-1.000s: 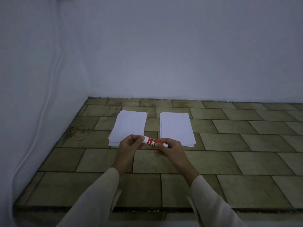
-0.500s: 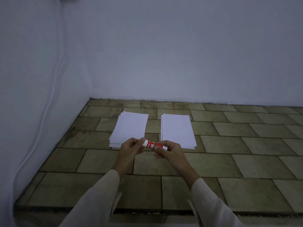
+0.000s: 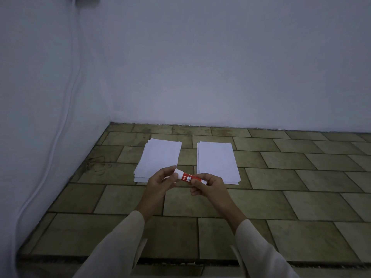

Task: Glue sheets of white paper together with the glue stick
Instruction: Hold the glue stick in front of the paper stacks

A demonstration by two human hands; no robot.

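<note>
The glue stick [image 3: 189, 178] is held in the air between both hands, lying nearly level, its white cap end toward the left and its red labelled body toward the right. The left hand [image 3: 160, 182] closes thumb and fingertips around the cap end; the right hand [image 3: 209, 186] grips the red body, fingers curled snugly over it with the thumb on the near side. Whether the cap has come loose from the body cannot be told — the two parts look joined.

Just beyond the glue stick, on the tiled floor [image 3: 281, 197], lie two stacks of white paper. The left paper stack [image 3: 158, 157] sits beyond and slightly left of the stick, its sheets fanned a little so several edges show at the near corner; the left hand covers part of its near edge in this view. The right paper stack [image 3: 216, 160] sits beyond and slightly right of the stick, its sheets squared up more neatly. A strip of bare tile separates the two stacks.

Nearer than the stick, pale sleeves [image 3: 259, 245] cover both forearms. Far left of the stick, a white cable [image 3: 66, 117] runs down the wall [image 3: 220, 67] — a plain pale surface that meets the floor well beyond the paper.
</note>
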